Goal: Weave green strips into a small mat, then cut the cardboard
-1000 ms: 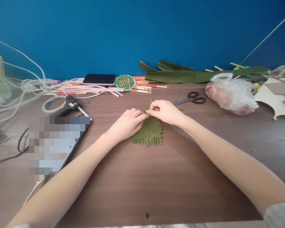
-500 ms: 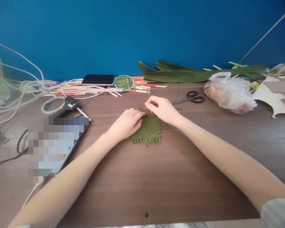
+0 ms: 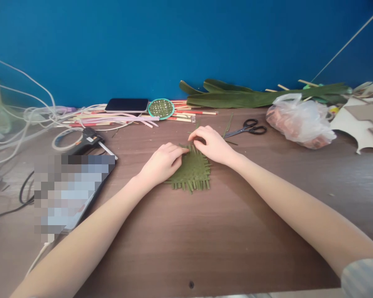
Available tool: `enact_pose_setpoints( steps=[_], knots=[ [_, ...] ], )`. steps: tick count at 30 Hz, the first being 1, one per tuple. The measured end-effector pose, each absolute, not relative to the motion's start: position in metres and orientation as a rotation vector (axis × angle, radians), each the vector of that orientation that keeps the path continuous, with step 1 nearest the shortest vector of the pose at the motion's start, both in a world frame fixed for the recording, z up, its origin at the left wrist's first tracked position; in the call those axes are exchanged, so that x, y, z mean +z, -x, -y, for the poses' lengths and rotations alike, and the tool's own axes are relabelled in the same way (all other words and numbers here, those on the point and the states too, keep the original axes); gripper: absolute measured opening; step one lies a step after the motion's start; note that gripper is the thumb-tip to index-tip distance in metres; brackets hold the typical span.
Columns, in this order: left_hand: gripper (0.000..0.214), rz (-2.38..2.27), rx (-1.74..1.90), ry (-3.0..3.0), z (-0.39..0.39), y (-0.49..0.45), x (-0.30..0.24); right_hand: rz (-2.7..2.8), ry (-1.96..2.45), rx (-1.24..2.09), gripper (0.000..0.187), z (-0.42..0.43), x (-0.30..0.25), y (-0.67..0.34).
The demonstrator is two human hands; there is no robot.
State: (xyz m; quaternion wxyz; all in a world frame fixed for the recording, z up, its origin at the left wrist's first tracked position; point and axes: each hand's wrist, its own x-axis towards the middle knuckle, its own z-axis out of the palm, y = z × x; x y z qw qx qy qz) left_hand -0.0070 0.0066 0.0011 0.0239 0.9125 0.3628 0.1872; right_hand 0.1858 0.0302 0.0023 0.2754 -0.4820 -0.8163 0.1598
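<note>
A small woven leaf mat (image 3: pixel 192 170) lies flat on the table, its green strip ends sticking out in a short fringe. My left hand (image 3: pixel 165 162) covers its left part, fingers closed together and holding it at the upper left edge. Over the mat's upper right corner is my right hand (image 3: pixel 211 143), with index finger and thumb curved and a gap between them. Nothing clear shows in those fingers. Just beyond the right hand lie black-handled scissors (image 3: pixel 250 127) and a few loose green strips (image 3: pixel 229 124).
Long green leaves (image 3: pixel 236 98) lie along the blue wall. A phone (image 3: pixel 127 105), a round woven piece with a turquoise rim (image 3: pixel 161 109) and sticks are at the back. Leftward are a glue gun (image 3: pixel 89 140), a tablet (image 3: pixel 77 194) and cables; rightward, a plastic bag (image 3: pixel 301 122) and cardboard (image 3: pixel 351 120).
My right hand's thumb and index finger have parted from a pinch at the mat's upper edge. My left hand stays on the mat. The view has shifted slightly.
</note>
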Motion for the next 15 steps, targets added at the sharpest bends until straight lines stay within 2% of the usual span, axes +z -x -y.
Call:
enact_pose_setpoints(
  steps=[15],
  knots=[
    [0.031, -1.056, 0.705, -2.852, -0.0079, 0.0075, -0.0020, 2.229, 1.388, 0.502, 0.015, -0.0275, 0.0007, -0.1784]
  ],
)
